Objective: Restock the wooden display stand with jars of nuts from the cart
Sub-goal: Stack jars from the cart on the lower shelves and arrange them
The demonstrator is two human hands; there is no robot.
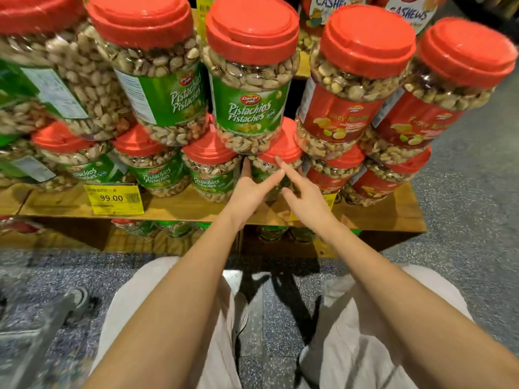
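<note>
A pistachio jar (282, 149) with a red lid and green label stands in the bottom row on the wooden display stand (179, 206), under a stacked pistachio jar (248, 108). My left hand (248, 189) lies against its left front, fingers straight and thumb stretched across the label. My right hand (304, 193) touches its right front, index finger straight along the jar below the lid. Both hands hide most of the jar's label.
More green pistachio jars (157, 175) fill the rows to the left, and red-labelled mixed nut jars (344, 113) fill the right. A yellow price tag (113, 198) hangs on the shelf edge. Jars (140, 227) sit on a lower shelf. A blurred grey cart frame (33, 332) is at the lower left.
</note>
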